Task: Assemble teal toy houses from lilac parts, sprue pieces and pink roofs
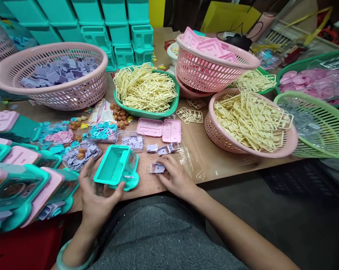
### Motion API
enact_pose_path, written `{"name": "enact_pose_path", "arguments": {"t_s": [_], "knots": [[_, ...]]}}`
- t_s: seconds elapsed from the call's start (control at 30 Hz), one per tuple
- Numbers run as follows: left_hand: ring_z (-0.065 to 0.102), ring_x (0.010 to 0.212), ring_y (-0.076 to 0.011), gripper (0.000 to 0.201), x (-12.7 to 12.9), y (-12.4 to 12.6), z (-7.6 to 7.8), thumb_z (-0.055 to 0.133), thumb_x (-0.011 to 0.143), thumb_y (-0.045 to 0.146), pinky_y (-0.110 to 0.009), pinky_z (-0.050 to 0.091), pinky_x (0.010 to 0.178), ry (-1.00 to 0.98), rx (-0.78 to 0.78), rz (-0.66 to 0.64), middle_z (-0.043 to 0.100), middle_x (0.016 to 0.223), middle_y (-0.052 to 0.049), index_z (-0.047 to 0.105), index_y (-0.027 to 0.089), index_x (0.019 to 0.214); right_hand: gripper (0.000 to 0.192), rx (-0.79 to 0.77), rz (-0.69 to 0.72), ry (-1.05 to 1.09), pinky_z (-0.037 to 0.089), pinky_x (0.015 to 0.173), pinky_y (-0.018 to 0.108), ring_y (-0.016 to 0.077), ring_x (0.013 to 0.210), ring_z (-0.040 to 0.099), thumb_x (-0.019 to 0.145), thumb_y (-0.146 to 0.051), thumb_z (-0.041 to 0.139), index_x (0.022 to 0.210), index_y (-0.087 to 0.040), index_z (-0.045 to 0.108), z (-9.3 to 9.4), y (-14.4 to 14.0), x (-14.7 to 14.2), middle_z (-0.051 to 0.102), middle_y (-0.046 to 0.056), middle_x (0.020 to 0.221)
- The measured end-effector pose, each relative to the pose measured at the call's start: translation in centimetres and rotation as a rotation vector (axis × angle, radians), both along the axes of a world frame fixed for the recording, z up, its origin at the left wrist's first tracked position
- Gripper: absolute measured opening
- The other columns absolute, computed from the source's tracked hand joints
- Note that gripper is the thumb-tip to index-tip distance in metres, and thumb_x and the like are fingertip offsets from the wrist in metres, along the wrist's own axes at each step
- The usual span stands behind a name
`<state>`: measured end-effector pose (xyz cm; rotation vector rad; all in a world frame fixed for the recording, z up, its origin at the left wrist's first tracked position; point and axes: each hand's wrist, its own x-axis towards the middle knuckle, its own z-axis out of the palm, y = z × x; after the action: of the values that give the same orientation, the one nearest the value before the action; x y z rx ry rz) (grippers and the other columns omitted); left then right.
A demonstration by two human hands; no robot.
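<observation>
My left hand (pixel 98 191) is wrapped round a teal plastic toy box (pixel 109 167), thumb at its near side and fingers at its left. The box is hollow, with its opening facing up toward me. My right hand (pixel 176 176) pinches a small lavender plastic part (pixel 157 168) just above the table, to the right of the box. Behind that hand lie more lavender parts (pixel 165 150). Two joined pink plastic panels (pixel 150 127) rest farther back. A clear tray of small lavender pieces (pixel 132 141) sits behind the teal box.
Finished-looking teal and pink toys (pixel 20 187) crowd the left. A pink basket (pixel 101 62) holds lavender parts; a green basin (pixel 176 101) and another pink basket (pixel 210 123) hold cream frames. Stacked teal boxes (pixel 90 11) stand behind. The table's front edge (pixel 242 165) runs at right.
</observation>
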<state>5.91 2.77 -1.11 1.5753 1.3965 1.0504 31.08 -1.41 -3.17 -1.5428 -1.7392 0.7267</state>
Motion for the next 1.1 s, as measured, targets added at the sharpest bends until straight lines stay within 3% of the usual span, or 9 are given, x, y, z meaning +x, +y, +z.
{"name": "enact_pose_path", "arguments": {"t_s": [0.13, 0.23, 0.37, 0.47, 0.57, 0.73, 0.8, 0.9, 1.1], "knots": [[0.062, 0.126, -0.0329, 0.082, -1.3, 0.4, 0.8, 0.076, 0.080, 0.045, -0.042, 0.060, 0.094, -0.349, -0.290, -0.008, 0.051, 0.152, -0.012, 0.036, 0.030, 0.150, 0.039, 0.003, 0.067, -0.052, 0.055, 0.092, 0.041, 0.0240, 0.106, 0.066, 0.088, -0.012, 0.052, 0.126, -0.020, 0.056, 2.6, -0.2, 0.6, 0.068, 0.010, 0.115], [0.071, 0.104, -0.0272, 0.081, -1.4, 0.5, 0.9, 0.074, 0.080, 0.046, -0.036, 0.061, 0.079, -0.536, -0.548, -0.059, 0.067, 0.130, -0.010, 0.037, 0.030, 0.150, 0.031, 0.017, 0.112, -0.311, 0.053, 0.087, 0.043, 0.0278, 0.102, 0.060, 0.086, -0.007, 0.047, 0.112, -0.016, 0.061, 4.7, -0.4, 1.0, 0.065, 0.013, 0.108], [0.073, 0.095, -0.0250, 0.082, -1.0, 0.6, 0.6, 0.078, 0.078, 0.045, -0.035, 0.061, 0.077, -0.664, -0.713, -0.104, 0.072, 0.116, -0.006, 0.037, 0.030, 0.148, 0.028, -0.080, 0.198, -0.551, 0.050, 0.082, 0.044, 0.0294, 0.098, 0.057, 0.080, -0.002, 0.045, 0.101, -0.013, 0.060, 5.6, 0.0, -0.1, 0.063, 0.018, 0.106], [0.073, 0.102, -0.0275, 0.068, -1.3, 0.8, 0.3, 0.074, 0.084, 0.044, -0.038, 0.060, 0.082, -0.733, -0.764, -0.108, 0.072, 0.123, -0.008, 0.043, 0.028, 0.142, 0.032, -0.126, 0.259, -0.495, 0.049, 0.083, 0.040, 0.0257, 0.097, 0.057, 0.076, 0.001, 0.044, 0.101, -0.014, 0.058, 5.1, 0.4, -1.0, 0.064, 0.015, 0.103], [0.071, 0.110, -0.0286, 0.057, -1.7, 1.0, 0.2, 0.067, 0.090, 0.042, -0.039, 0.059, 0.086, -0.759, -0.804, -0.103, 0.072, 0.125, -0.011, 0.048, 0.023, 0.140, 0.022, -0.108, 0.193, -0.550, 0.048, 0.080, 0.039, 0.0258, 0.094, 0.056, 0.079, -0.002, 0.046, 0.092, -0.014, 0.058, 4.4, 0.5, -0.9, 0.061, 0.014, 0.100], [0.074, 0.088, -0.0260, 0.062, -2.0, 1.0, 0.5, 0.072, 0.085, 0.046, -0.032, 0.058, 0.066, -0.723, -0.800, -0.134, 0.075, 0.114, -0.009, 0.049, 0.023, 0.137, 0.003, -0.187, 0.144, -0.573, 0.052, 0.084, 0.043, 0.0277, 0.094, 0.060, 0.088, -0.015, 0.059, 0.087, -0.014, 0.062, 3.2, 0.4, -0.1, 0.061, 0.013, 0.098], [0.074, 0.082, -0.0234, 0.064, -2.2, 1.1, 0.8, 0.079, 0.080, 0.045, -0.031, 0.059, 0.066, -0.697, -0.762, -0.107, 0.076, 0.108, -0.006, 0.050, 0.025, 0.134, 0.018, -0.215, 0.118, -0.468, 0.054, 0.089, 0.046, 0.0298, 0.103, 0.062, 0.087, -0.021, 0.068, 0.102, -0.014, 0.063, 2.8, 0.2, 0.0, 0.062, 0.015, 0.110], [0.074, 0.078, -0.0237, 0.071, -2.5, 1.3, 1.3, 0.085, 0.073, 0.046, -0.030, 0.059, 0.063, -0.657, -0.746, -0.070, 0.075, 0.103, -0.004, 0.052, 0.026, 0.132, 0.050, -0.135, 0.070, -0.277, 0.053, 0.100, 0.047, 0.0304, 0.119, 0.061, 0.084, -0.021, 0.075, 0.130, -0.017, 0.054, 2.0, -0.3, 0.0, 0.061, 0.016, 0.128], [0.073, 0.093, -0.0258, 0.062, -1.0, 1.0, 1.5, 0.084, 0.075, 0.048, -0.027, 0.059, 0.067, -0.709, -0.703, -0.124, 0.075, 0.113, -0.010, 0.059, 0.020, 0.125, 0.021, 0.085, -0.086, -0.017, 0.059, 0.083, 0.041, 0.0228, 0.093, 0.068, 0.092, -0.020, 0.065, 0.113, -0.020, 0.064, 2.6, -1.0, -0.9, 0.069, 0.008, 0.103]]}}
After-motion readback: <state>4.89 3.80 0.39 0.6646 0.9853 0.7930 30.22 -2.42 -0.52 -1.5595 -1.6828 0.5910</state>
